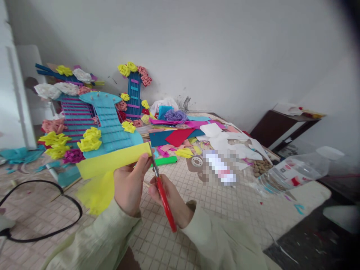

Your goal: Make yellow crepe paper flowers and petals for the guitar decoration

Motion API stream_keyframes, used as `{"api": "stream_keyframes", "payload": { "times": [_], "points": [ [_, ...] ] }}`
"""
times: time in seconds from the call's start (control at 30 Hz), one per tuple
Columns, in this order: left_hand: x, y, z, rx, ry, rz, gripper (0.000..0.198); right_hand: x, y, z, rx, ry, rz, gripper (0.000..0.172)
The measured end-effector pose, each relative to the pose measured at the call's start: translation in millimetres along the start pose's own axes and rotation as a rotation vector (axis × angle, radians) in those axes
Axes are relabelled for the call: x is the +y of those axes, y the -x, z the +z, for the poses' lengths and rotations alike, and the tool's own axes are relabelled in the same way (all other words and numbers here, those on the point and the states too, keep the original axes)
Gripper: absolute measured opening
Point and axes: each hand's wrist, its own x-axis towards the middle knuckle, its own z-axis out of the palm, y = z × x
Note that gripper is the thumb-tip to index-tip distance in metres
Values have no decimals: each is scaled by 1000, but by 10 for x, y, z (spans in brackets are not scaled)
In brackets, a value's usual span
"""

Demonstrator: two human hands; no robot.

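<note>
My left hand (129,184) pinches a folded yellow strip of paper (112,161) near its right end. More of the thin yellow sheet hangs down behind the wrist. My right hand (173,200) grips red-handled scissors (164,198), whose metal blades point up and meet the strip's right end. Whether the blades have cut into it I cannot tell. Behind the strip stands a light-blue, guitar-like craft piece (109,120) with strings and yellow paper flowers (89,139). A bright green stick-like object (165,161) lies just beyond the scissors.
Coloured paper pieces (178,137) and white scraps (233,144) cover the table's far side. A clear plastic bottle (298,170) lies at the right, beside brown pebble-like pieces (261,167). A black cable (42,182) loops at the left. More flower-covered craft pieces (134,93) lean against the wall.
</note>
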Motion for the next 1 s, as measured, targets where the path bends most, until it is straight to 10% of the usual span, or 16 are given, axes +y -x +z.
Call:
{"api": "stream_keyframes", "payload": {
  "times": [1.0],
  "points": [
    [-29,-10,14,25,34,-32,19,-50,0,25,32,36,-21,33]
  ]
}}
